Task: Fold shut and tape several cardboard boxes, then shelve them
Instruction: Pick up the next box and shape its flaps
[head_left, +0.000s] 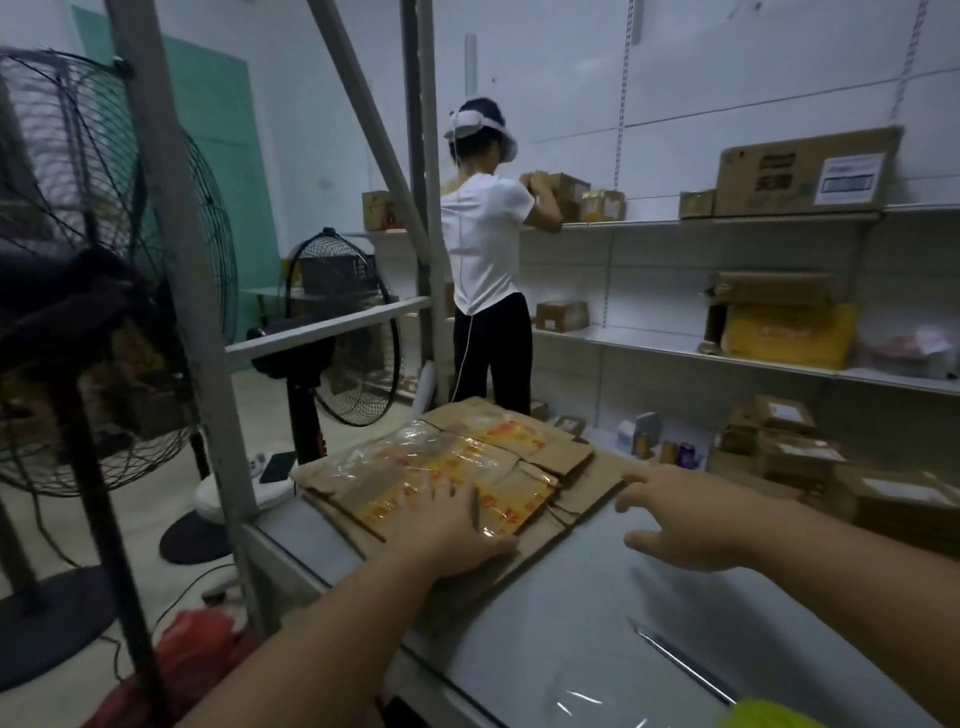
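The left hand (447, 525) lay flat on the stack (457, 478) of flattened boxes, palm down and fingers spread, grasping nothing; it seemed to pin the stack so the top sheet could be taken off without the rest sliding. The right hand (691, 519) hung released and empty just beside the stack's right edge, fingers reaching toward it, likely to lift a box. The stack sat at the far left end of the grey table (597, 623), near its corner. The boxes were worn brown cardboard, creased, crossed with yellow printed tape and glossy clear tape, edges uneven. No box there was yet folded up. Finished boxes stood on the shelves (675, 343) behind
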